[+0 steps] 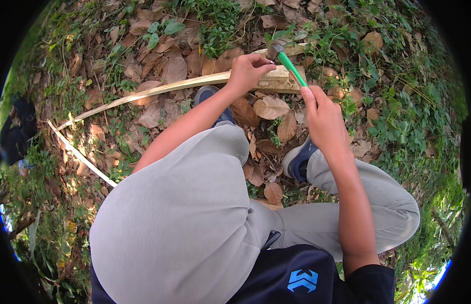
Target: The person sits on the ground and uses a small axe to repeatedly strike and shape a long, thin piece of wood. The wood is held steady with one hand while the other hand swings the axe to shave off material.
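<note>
My right hand [324, 116] grips a hammer [293, 70] by its green handle. The grey metal head is raised, close to the fingertips of my left hand [248, 75]. Thumb and forefinger of that left hand are pinched together over the wood, with a tiny dark and shiny bit at their tips, too small to name. Beneath both hands lies a pale wooden block [278, 83] on the ground. A long, thin wooden strip [164, 87] runs from the left to the block, passing partly behind my left hand.
Another pale wood strip [86, 159] slants across the ground at left, its lower end hidden by my knee. Dry leaves [271, 108] and green plants [392, 106] cover the ground. My shoes [299, 161] rest close to the block. A dark object [17, 129] lies at the far left edge.
</note>
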`<state>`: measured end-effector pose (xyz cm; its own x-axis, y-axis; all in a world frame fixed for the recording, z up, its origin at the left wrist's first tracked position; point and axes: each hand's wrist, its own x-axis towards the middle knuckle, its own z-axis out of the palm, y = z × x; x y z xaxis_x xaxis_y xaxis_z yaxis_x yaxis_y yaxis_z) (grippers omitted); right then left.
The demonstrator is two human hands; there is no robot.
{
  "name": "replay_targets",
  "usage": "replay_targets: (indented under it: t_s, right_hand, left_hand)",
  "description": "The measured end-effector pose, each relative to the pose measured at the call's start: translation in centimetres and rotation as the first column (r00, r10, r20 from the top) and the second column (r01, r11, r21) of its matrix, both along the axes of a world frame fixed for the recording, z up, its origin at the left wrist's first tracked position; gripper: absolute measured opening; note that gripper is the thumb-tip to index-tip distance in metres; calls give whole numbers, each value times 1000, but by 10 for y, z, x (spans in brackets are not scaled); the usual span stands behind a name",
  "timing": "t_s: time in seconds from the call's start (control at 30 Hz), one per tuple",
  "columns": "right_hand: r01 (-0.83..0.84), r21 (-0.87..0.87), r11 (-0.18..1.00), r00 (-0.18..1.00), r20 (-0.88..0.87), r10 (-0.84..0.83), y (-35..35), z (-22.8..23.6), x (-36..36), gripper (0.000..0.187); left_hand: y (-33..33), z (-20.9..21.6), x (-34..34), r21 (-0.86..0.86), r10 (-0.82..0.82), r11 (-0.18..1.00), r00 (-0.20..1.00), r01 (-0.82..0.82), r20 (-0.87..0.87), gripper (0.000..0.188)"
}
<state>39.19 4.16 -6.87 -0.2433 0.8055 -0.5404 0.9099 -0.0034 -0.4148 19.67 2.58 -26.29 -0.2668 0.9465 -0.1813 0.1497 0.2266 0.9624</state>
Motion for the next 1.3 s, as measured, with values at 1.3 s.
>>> replay_targets:
  t_s: [1.3]
  right_hand:
    - [13, -9, 1000, 999, -51, -14, -1, -6, 0, 43]
  left_hand:
    - [1, 2, -1, -27, -6, 1000, 1000, 7, 15, 24]
